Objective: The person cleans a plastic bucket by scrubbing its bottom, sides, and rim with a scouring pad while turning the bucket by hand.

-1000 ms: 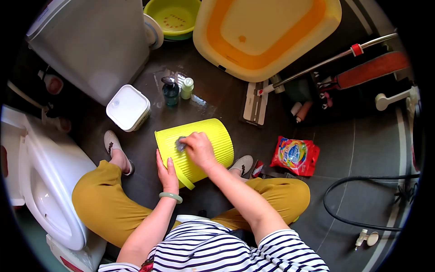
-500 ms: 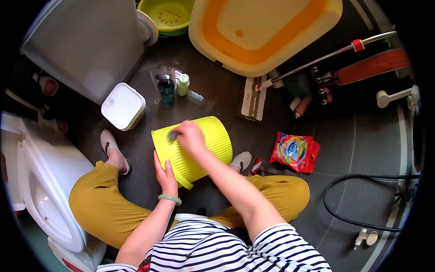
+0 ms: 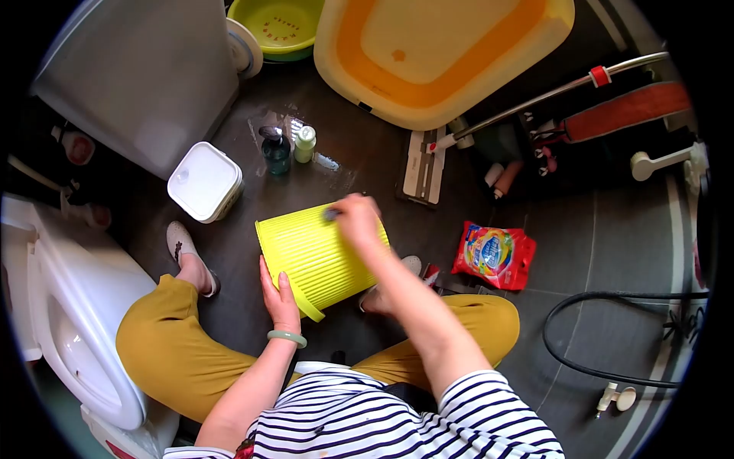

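Observation:
A yellow ribbed bucket [image 3: 321, 264] lies on its side between my legs, its handle [image 3: 308, 304] hanging toward me. My left hand [image 3: 281, 300] grips the bucket at its left, rim end, thumb against the ribs and fingers along the edge. In my right hand [image 3: 359, 223] is a small grey scrubber [image 3: 331, 214], pressed to the upper side of the bucket. My fingers partly cover the scrubber.
A white-lidded tub [image 3: 205, 180], a dark bottle [image 3: 276, 151] and a pale green bottle [image 3: 305, 144] stand ahead. A red packet [image 3: 494, 255] lies right, near a black hose [image 3: 592, 371]. A toilet [image 3: 76, 314] is left; an orange-and-white basin [image 3: 443, 107] is beyond.
My right hand has slid the scrubber rightward along the bucket's upper side, away from the rim end. My left hand keeps its hold, and the bucket has barely shifted.

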Action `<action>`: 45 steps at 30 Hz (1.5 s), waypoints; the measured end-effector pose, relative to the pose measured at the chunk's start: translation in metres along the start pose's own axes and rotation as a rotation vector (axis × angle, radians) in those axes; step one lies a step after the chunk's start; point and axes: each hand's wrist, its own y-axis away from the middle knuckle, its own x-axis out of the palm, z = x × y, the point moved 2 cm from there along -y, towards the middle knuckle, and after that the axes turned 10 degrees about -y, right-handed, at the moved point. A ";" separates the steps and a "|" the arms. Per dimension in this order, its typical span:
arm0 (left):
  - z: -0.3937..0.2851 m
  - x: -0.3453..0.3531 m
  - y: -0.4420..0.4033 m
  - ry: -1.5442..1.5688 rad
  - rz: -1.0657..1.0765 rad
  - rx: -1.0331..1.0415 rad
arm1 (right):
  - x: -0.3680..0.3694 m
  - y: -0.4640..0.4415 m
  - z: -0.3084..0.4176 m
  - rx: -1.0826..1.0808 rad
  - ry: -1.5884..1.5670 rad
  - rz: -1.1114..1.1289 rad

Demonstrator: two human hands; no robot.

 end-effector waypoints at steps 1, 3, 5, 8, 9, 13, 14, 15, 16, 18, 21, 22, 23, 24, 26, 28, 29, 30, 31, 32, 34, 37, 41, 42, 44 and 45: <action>0.000 0.001 0.000 0.002 -0.007 0.001 | -0.020 -0.006 -0.029 0.086 0.022 0.010; 0.002 0.002 0.001 0.005 -0.022 0.006 | -0.039 -0.007 -0.052 0.257 0.053 -0.074; 0.004 0.003 0.002 0.004 -0.021 0.015 | -0.023 -0.003 -0.039 0.167 0.045 -0.114; 0.001 -0.001 0.001 -0.073 -0.022 0.036 | 0.023 0.010 0.027 -0.006 -0.172 0.026; 0.001 -0.001 0.002 -0.047 -0.013 0.019 | 0.021 0.014 0.050 -0.039 -0.193 0.072; 0.006 0.002 -0.001 0.021 -0.006 0.007 | -0.022 -0.005 -0.018 0.101 -0.009 0.046; 0.006 0.002 -0.001 0.037 -0.012 0.008 | -0.029 -0.006 -0.048 0.207 0.025 0.017; 0.005 0.003 0.000 0.012 -0.012 0.017 | -0.035 -0.008 -0.080 0.314 0.058 -0.010; 0.005 0.003 0.002 -0.016 -0.003 0.026 | -0.036 -0.002 -0.082 0.317 0.185 0.015; 0.002 0.003 0.001 -0.011 0.011 0.024 | -0.030 0.008 -0.102 0.362 -0.006 -0.105; -0.001 -0.003 -0.002 0.016 0.028 0.003 | -0.023 0.032 -0.141 0.576 -0.449 -0.306; -0.003 -0.002 -0.004 0.054 0.048 -0.005 | -0.028 0.038 -0.142 0.697 -0.572 -0.260; -0.003 -0.002 -0.007 0.053 0.051 -0.006 | -0.032 0.043 -0.143 0.818 -0.693 -0.216; -0.002 -0.002 -0.011 0.152 0.067 -0.047 | -0.035 0.044 -0.137 0.803 -0.685 -0.204; -0.006 -0.004 -0.021 0.297 0.090 -0.160 | -0.038 0.036 -0.118 0.775 -0.728 -0.152; -0.009 -0.002 -0.039 0.229 0.096 -0.267 | -0.038 0.031 -0.106 0.769 -0.710 -0.103; -0.009 0.000 -0.046 0.167 0.109 -0.373 | -0.037 0.032 -0.105 0.768 -0.712 -0.104; -0.010 -0.001 -0.049 0.167 0.109 -0.369 | -0.036 0.033 -0.105 0.784 -0.721 -0.096; -0.011 0.000 -0.054 0.269 0.175 -0.341 | -0.035 0.032 -0.105 0.798 -0.730 -0.089; -0.013 0.000 -0.057 0.369 0.241 -0.312 | -0.034 0.031 -0.104 0.794 -0.734 -0.091; -0.020 -0.004 -0.058 0.463 0.303 -0.282 | -0.030 0.027 -0.094 0.766 -0.843 -0.026; -0.025 -0.013 -0.056 0.446 0.245 -0.228 | -0.037 0.016 -0.066 0.688 -0.883 -0.097; -0.028 -0.020 -0.053 0.277 0.095 0.032 | -0.034 0.016 -0.055 0.554 -1.036 -0.113; -0.028 -0.024 -0.050 0.205 0.039 0.102 | -0.025 0.019 -0.068 0.555 -1.029 -0.095; -0.022 -0.027 -0.042 0.157 0.014 0.045 | -0.010 0.033 -0.080 0.562 -0.994 -0.065; -0.016 -0.027 -0.039 0.112 -0.009 -0.015 | -0.006 0.040 -0.082 0.548 -0.967 -0.025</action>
